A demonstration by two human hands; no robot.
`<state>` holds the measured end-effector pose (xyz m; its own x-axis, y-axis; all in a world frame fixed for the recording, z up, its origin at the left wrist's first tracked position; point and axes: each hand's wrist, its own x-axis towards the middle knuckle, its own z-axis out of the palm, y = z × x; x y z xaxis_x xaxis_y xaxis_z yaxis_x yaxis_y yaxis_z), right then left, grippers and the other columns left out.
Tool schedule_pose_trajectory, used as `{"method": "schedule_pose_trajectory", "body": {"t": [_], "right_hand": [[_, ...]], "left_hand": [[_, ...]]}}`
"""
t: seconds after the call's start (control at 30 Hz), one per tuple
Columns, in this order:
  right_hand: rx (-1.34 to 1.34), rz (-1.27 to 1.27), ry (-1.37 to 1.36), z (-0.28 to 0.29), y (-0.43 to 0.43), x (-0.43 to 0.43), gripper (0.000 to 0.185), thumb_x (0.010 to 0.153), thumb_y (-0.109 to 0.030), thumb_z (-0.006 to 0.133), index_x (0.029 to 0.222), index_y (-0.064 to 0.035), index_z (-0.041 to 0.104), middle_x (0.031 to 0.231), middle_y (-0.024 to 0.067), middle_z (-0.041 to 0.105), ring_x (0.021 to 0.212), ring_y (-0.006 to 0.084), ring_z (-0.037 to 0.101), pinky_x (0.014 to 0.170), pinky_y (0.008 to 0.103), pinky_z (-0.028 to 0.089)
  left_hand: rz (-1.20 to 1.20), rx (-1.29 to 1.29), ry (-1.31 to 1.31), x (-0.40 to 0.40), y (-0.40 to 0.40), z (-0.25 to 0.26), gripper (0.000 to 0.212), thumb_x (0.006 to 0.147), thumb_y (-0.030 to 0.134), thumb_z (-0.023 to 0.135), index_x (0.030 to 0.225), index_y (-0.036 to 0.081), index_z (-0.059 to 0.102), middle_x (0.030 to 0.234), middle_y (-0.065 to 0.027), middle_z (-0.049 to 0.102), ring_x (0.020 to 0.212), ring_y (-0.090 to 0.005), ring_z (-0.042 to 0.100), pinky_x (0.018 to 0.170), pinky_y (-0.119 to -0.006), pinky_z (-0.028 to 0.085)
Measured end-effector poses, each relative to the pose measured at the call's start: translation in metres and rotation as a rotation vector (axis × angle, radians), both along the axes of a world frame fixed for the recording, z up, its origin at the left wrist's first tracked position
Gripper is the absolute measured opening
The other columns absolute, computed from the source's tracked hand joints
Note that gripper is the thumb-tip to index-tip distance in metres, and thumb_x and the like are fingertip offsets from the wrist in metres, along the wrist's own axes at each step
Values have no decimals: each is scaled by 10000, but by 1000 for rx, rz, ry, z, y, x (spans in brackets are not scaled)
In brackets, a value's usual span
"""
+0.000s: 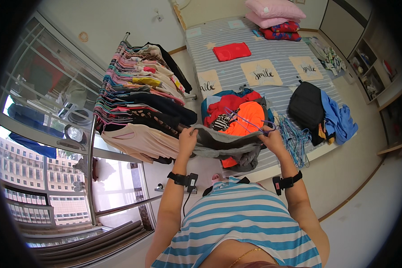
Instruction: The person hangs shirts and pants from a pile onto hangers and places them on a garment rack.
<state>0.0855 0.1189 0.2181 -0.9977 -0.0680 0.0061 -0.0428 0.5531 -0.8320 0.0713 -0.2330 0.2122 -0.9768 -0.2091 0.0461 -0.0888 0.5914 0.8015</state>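
Observation:
A grey garment (217, 147) is stretched between my two hands, over the near edge of the bed. My left hand (187, 139) grips its left end, close to the clothes on the rack. At its other end my right hand (271, 137) holds the cloth together with a purple clothes hanger (244, 124). Just beyond the garment lies a heap of clothes, with an orange garment (248, 115), a red one (221, 105) and a black-and-white striped piece (223, 122). A pile of blue hangers (293, 140) lies right of my right hand.
A metal clothes rack (93, 174) full of hung clothes stands at the left. On the bed (271, 50) are a folded red cloth (232, 51), a black bag (306, 105), a blue garment (338, 117) and pink pillows (276, 10). A glazed sliding door is left of the rack.

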Motion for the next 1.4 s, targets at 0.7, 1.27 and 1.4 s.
{"method": "schedule_pose_trajectory", "body": {"t": [0.7, 1.27, 1.4], "right_hand": [[-143, 247, 3, 44, -5, 25, 181, 851, -188, 648, 922, -24, 674, 697, 134, 621, 615, 230, 586, 589, 294, 447], [-331, 241, -81, 29, -48, 24, 235, 881, -237, 613, 852, -12, 672, 636, 93, 593, 580, 170, 561, 556, 303, 427], [-453, 205, 39, 33, -45, 27, 233, 886, -195, 613, 796, 16, 656, 604, 43, 559, 565, 106, 491, 530, 276, 398]], "left_hand": [[-108, -214, -78, -17, 26, 12, 261, 855, 237, 569, 1033, 59, 638, 879, -229, 628, 860, -397, 604, 728, -398, 477], [-618, -196, -21, 17, 70, 97, 319, 795, 197, 667, 1067, 36, 624, 962, -141, 621, 833, -289, 605, 728, -340, 475], [-742, -547, 494, 14, 57, 118, 402, 725, 244, 712, 1079, 78, 618, 898, -111, 585, 861, -268, 579, 766, -351, 448]]}}
